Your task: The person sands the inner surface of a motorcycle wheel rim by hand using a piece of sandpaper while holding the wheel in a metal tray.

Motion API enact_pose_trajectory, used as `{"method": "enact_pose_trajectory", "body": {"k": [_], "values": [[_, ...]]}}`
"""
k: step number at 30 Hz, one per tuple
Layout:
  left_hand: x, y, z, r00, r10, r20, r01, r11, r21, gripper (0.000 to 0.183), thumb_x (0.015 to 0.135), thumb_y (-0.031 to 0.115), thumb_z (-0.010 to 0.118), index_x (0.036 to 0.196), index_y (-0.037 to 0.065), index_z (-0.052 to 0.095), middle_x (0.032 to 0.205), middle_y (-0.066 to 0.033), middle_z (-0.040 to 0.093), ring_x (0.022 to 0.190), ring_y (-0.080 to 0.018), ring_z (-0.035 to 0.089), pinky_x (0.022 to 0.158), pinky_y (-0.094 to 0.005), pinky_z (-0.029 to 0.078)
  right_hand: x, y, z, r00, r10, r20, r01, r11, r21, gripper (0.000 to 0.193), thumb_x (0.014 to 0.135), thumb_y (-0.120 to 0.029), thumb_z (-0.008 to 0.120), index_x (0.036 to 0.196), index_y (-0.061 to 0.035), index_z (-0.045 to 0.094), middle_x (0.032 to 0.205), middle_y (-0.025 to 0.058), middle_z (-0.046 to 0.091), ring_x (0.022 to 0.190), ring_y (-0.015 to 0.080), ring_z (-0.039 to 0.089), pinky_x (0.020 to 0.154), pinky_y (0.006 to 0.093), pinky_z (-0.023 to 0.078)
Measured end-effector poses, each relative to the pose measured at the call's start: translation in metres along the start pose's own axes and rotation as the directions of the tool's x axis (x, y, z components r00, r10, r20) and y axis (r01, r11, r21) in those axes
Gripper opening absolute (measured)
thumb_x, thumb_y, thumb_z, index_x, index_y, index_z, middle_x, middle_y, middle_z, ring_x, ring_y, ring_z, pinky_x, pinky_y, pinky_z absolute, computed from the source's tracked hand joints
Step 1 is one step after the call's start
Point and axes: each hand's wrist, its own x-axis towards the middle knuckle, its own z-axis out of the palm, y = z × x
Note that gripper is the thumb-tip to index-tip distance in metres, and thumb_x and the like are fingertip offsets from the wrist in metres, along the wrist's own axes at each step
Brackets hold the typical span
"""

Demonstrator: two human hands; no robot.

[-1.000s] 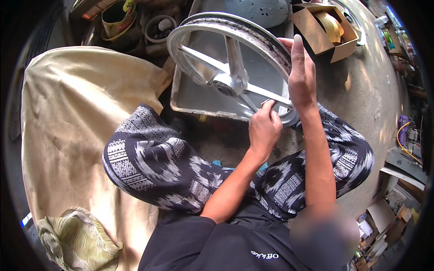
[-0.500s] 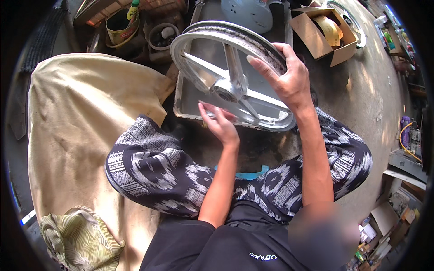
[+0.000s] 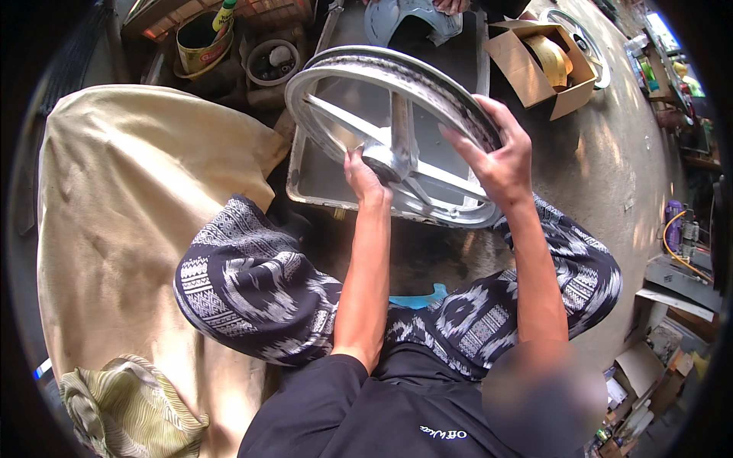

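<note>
A silver-white spoked motorcycle wheel [image 3: 402, 130], with no tyre on its dirty, scuffed rim, is held tilted above a shallow grey tray [image 3: 309, 197]. My right hand [image 3: 507, 162] grips the rim at its right side, thumb on the inner face and fingers over the outer channel. My left hand [image 3: 367, 182] is closed on the wheel beside the hub, with the thumb pointing up and most fingers hidden. Beneath my forearms, between the patterned trouser legs, lies a light-blue plastic piece [image 3: 418, 298].
Beyond the wheel, another person's hands [image 3: 450, 6] hold a pale blue curved panel [image 3: 397, 21]. An open cardboard box [image 3: 525, 75] stands far right. A bucket [image 3: 205, 47] and a bowl [image 3: 272, 61] sit far left. A beige cloth cover [image 3: 145, 175] spreads at left.
My left hand has moved up from below the wheel and closed on it near the hub. The wheel and my right hand have shifted slightly. Another person's hands now show at the pale panel.
</note>
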Motion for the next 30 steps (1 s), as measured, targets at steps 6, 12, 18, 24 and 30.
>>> {"method": "enact_pose_trajectory", "body": {"k": [6, 12, 18, 24, 30], "values": [[0.033, 0.031, -0.016, 0.951, 0.307, 0.041, -0.309, 0.949, 0.064, 0.072, 0.094, 0.007, 0.06, 0.161, -0.003, 0.034, 0.154, -0.0175, 0.05, 0.135, -0.0271, 0.056, 0.115, -0.0393, 0.045, -0.047, 0.027, 0.018, 0.989, -0.084, -0.121, 0.078, 0.995, -0.055, 0.056, 0.083, -0.023, 0.086, 0.126, 0.0024, 0.061, 0.107, 0.0144, 0.074, 0.1, 0.0203, 0.074, 0.09, 0.0331, 0.058], [0.02, 0.038, 0.0, 0.835, 0.481, 0.267, -0.543, 0.797, 0.265, 0.071, 0.096, 0.009, 0.064, 0.158, -0.01, 0.036, 0.143, -0.0121, 0.059, 0.119, -0.0168, 0.06, 0.106, -0.0298, 0.046, -0.088, 0.101, 0.008, 0.971, -0.079, -0.228, 0.032, 0.979, -0.2, 0.052, 0.094, -0.024, 0.076, 0.131, 0.0026, 0.052, 0.106, 0.0152, 0.069, 0.096, 0.0243, 0.067, 0.089, 0.0384, 0.053], [0.011, 0.025, 0.002, 0.824, 0.456, 0.337, -0.563, 0.731, 0.386, 0.076, 0.095, 0.012, 0.066, 0.16, -0.01, 0.031, 0.148, -0.0152, 0.056, 0.122, -0.0196, 0.06, 0.108, -0.0321, 0.046, -0.066, 0.092, -0.013, 0.978, -0.011, -0.207, -0.037, 0.973, -0.226, 0.056, 0.095, -0.032, 0.075, 0.132, 0.0024, 0.051, 0.106, 0.0151, 0.069, 0.098, 0.0239, 0.067, 0.09, 0.0382, 0.052], [-0.003, 0.024, -0.002, 0.793, 0.477, 0.378, -0.594, 0.742, 0.312, 0.08, 0.094, 0.012, 0.066, 0.162, -0.008, 0.028, 0.159, -0.0179, 0.045, 0.139, -0.0239, 0.051, 0.117, -0.0328, 0.038, 0.008, 0.008, -0.009, 0.988, 0.144, -0.062, -0.155, 0.955, -0.253, 0.065, 0.086, -0.049, 0.085, 0.122, 0.0002, 0.061, 0.103, 0.0138, 0.074, 0.092, 0.0197, 0.072, 0.084, 0.0355, 0.056], [-0.018, 0.03, 0.004, 0.879, 0.348, 0.328, -0.417, 0.892, 0.173, 0.089, 0.093, 0.009, 0.065, 0.167, -0.003, 0.016, 0.163, -0.0135, 0.04, 0.128, -0.0187, 0.057, 0.114, -0.0338, 0.041, -0.001, 0.021, -0.01, 0.99, 0.003, -0.144, -0.029, 0.983, -0.183, 0.049, 0.086, -0.031, 0.09, 0.116, 0.0012, 0.068, 0.102, 0.0112, 0.077, 0.091, 0.0157, 0.074, 0.082, 0.0301, 0.058]]}}
